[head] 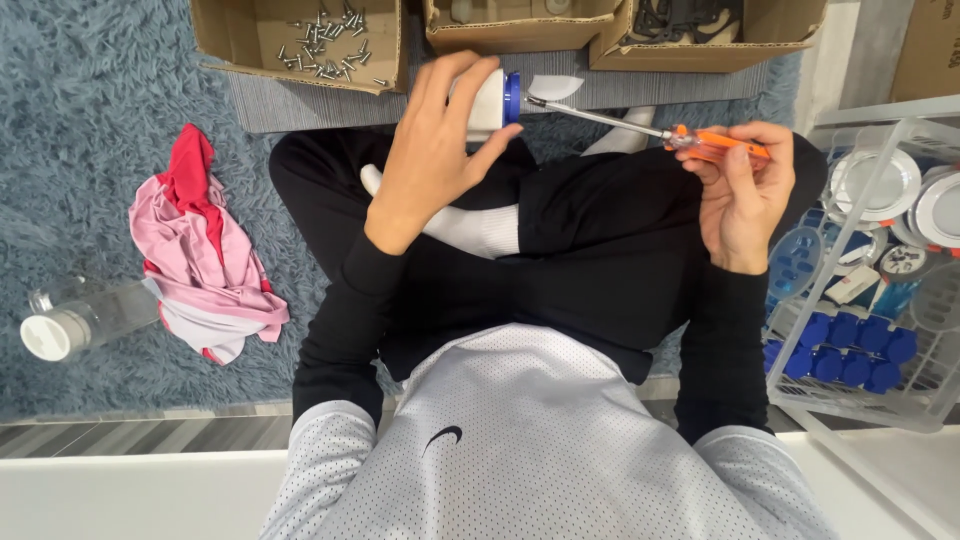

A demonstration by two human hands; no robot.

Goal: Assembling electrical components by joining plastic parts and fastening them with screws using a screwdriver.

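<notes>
White part with a blue cap (495, 100), top centre, is being clamped by left hand (430, 150); right hand (745, 190) fingers are gripping the orange screwdriver (650, 133), its tip touching the cap.

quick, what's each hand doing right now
Left hand: closed around a white part with a blue ring.
Right hand: closed on the orange screwdriver, its tip at the blue ring.

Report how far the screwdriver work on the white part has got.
Done: cannot tell; no finished pieces are identifiable. In hand: left hand holds a white cylindrical part with blue end; right hand holds an orange-handled screwdriver, tip at the blue end. Left: loose silver screws remain in the cardboard box.
</notes>
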